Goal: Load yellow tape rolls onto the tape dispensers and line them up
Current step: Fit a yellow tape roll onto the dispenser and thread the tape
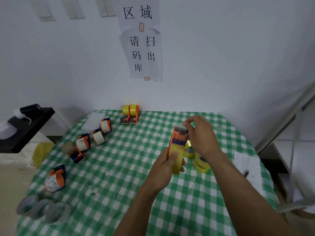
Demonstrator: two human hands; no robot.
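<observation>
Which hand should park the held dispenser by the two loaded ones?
Left, probably. The left hand grips the dispenser around its roll; the right hand only pinches its top end. The loaded pair sits back and left of both hands.

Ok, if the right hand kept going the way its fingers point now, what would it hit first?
The top end of the dispenser that the left hand grips. Fingertips of the right hand sit right at it, seemingly pinching there. Depth is unclear, but nothing else shows between them.

White wall (pixel 221 48), checked table (pixel 110 167)
</observation>
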